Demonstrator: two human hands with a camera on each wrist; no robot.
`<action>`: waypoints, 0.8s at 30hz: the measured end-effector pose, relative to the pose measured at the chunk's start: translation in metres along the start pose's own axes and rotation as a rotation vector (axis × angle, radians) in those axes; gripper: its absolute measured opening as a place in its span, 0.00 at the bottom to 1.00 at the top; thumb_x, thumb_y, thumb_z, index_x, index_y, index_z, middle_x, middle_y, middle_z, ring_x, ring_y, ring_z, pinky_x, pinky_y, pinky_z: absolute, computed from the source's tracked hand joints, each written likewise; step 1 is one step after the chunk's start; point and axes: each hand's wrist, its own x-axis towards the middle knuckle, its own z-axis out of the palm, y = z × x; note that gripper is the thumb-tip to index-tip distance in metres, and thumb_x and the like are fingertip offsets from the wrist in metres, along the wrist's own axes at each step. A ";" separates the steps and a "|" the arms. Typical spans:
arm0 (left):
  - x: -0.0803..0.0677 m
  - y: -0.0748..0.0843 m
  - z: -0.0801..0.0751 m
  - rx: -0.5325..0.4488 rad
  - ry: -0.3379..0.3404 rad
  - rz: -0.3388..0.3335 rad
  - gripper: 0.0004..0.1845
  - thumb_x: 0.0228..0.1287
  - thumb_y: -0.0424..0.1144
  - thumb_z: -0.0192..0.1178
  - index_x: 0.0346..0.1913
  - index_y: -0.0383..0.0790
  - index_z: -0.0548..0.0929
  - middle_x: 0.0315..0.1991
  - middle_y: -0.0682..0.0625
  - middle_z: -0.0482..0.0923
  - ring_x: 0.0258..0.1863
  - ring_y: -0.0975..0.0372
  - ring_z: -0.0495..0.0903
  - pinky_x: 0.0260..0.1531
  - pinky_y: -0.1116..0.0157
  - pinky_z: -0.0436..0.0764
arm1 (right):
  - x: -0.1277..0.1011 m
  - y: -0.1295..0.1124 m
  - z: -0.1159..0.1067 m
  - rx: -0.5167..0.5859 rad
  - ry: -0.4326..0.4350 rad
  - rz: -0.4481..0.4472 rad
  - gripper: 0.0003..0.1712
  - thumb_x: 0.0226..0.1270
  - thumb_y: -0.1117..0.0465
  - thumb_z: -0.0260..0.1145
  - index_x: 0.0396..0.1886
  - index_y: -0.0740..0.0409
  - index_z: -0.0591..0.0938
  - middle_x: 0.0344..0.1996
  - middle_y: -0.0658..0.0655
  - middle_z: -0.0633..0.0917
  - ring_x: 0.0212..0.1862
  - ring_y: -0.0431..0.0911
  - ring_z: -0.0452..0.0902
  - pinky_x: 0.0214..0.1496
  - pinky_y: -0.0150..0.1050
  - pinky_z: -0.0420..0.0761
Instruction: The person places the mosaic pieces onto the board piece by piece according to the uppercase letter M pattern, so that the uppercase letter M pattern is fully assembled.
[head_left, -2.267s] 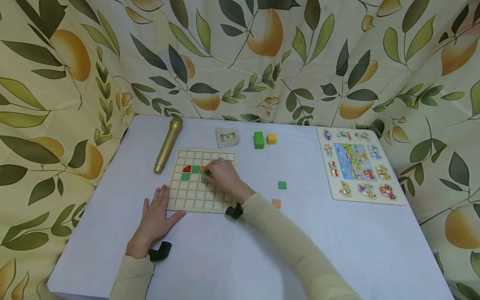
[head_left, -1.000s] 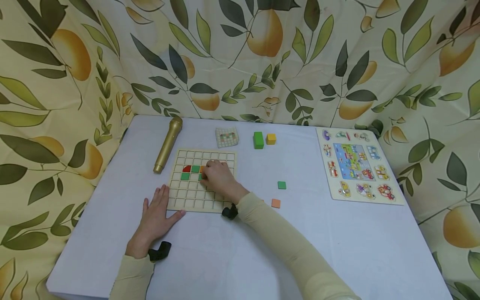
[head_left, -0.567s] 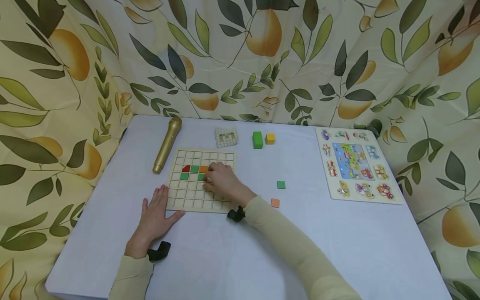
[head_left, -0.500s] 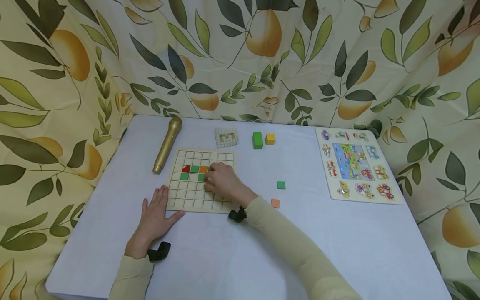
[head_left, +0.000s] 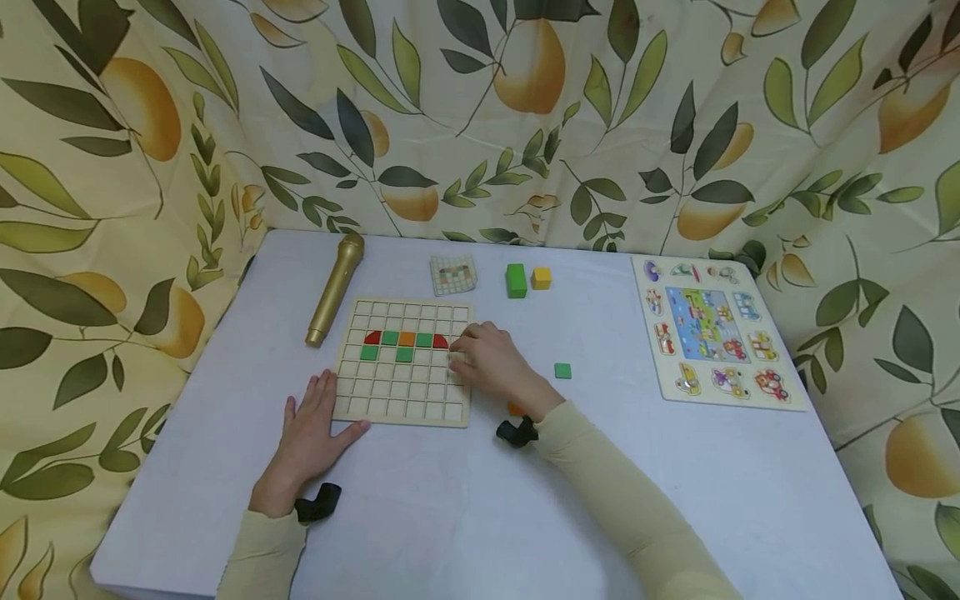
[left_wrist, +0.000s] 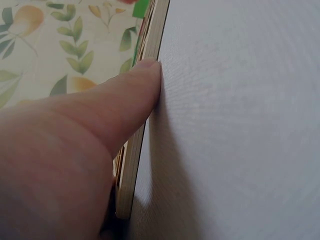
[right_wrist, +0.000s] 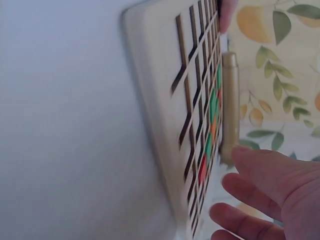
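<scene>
The left hand (head_left: pixel 309 433) lies flat on the desk (head_left: pixel 480 517) with straight fingers, so its grip is open and holds nothing. Its thumb (left_wrist: pixel 125 100) presses sideways against the near left edge of the wooden grid board (head_left: pixel 405 362); the left wrist view shows the thumb tip touching the thin side of the board.

The right hand (head_left: pixel 491 362) is over the right edge of the board, with loosely bent fingers (right_wrist: pixel 260 170). Its grip looks relaxed and I see nothing between the fingers, but from the head view I cannot tell if the fingertips touch the board or only hover just above it.

Just to the left of the right fingertips, inside the board, there is a row of tiles: a red tile (head_left: pixel 372 337), a green one (head_left: pixel 390 338), an orange one (head_left: pixel 407 338), a green one (head_left: pixel 423 339) and a red rounded one (head_left: pixel 440 341), which is nearest to the fingers. Two more green tiles (head_left: pixel 403 355) sit in the next row toward the person.

Beside the right hand, a loose green tile (head_left: pixel 562 371) lies on the desk. An orange piece (head_left: pixel 514 408) is mostly hidden under the right wrist, so its shape is hard to make out. In the right wrist view the board is blurred and the gold microphone (right_wrist: pixel 230 100) behind it is partly cut by the board.
</scene>
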 end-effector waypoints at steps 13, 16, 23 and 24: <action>0.000 0.000 0.000 -0.005 0.001 0.001 0.54 0.63 0.56 0.64 0.75 0.25 0.46 0.76 0.33 0.42 0.75 0.43 0.37 0.66 0.40 0.32 | -0.045 0.040 -0.019 -0.007 0.068 0.073 0.16 0.65 0.54 0.69 0.49 0.56 0.86 0.49 0.56 0.81 0.53 0.53 0.71 0.50 0.51 0.73; 0.000 0.000 0.000 -0.003 0.002 0.006 0.54 0.63 0.56 0.64 0.75 0.25 0.46 0.76 0.32 0.42 0.75 0.43 0.37 0.66 0.39 0.32 | -0.054 0.051 -0.022 -0.002 0.084 0.082 0.16 0.64 0.55 0.70 0.49 0.57 0.86 0.50 0.57 0.81 0.53 0.54 0.71 0.50 0.52 0.73; -0.001 0.000 0.000 -0.004 0.005 0.011 0.53 0.63 0.56 0.64 0.74 0.24 0.47 0.76 0.32 0.42 0.75 0.43 0.38 0.66 0.39 0.32 | -0.073 0.066 -0.031 0.023 0.096 0.142 0.17 0.64 0.56 0.70 0.50 0.58 0.85 0.50 0.58 0.81 0.54 0.55 0.70 0.52 0.54 0.71; -0.001 0.000 0.000 -0.004 0.004 0.011 0.54 0.63 0.56 0.64 0.74 0.24 0.47 0.76 0.32 0.42 0.75 0.43 0.37 0.66 0.39 0.32 | -0.076 0.068 -0.031 0.027 0.097 0.150 0.18 0.64 0.56 0.70 0.51 0.58 0.85 0.50 0.58 0.81 0.54 0.55 0.70 0.52 0.54 0.70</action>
